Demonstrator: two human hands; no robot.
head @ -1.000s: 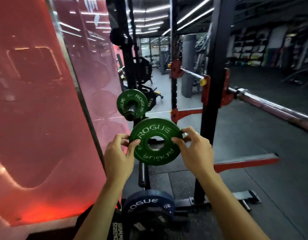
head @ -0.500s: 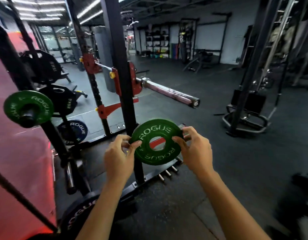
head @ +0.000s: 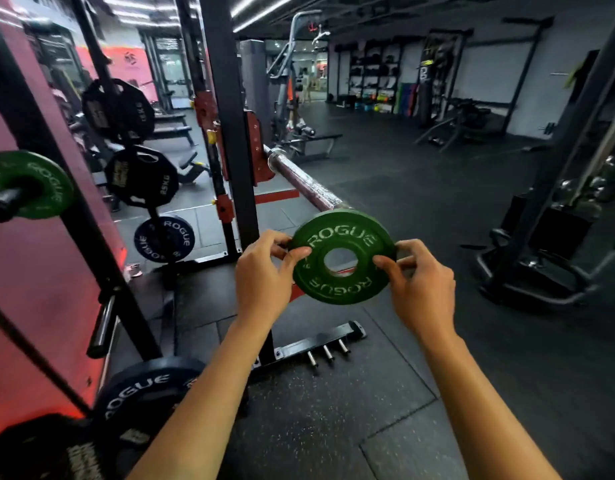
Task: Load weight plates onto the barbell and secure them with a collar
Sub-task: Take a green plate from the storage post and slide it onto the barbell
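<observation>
The left grip [head: 264, 271] and the right grip [head: 422, 289] pinch the 2 sides of a green Rogue weight plate [head: 342, 258], held upright just before the barbell sleeve [head: 307, 185].

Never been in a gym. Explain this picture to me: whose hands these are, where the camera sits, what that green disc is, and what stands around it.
The camera is worn on a person's head, looking down at their own arms. The left hand and right hand hold a green weight plate by its rim. Its centre hole fits over the bare barbell sleeve, which juts from the black rack just behind it. More plates hang on storage pegs at left: another green plate and a blue plate.
</observation>
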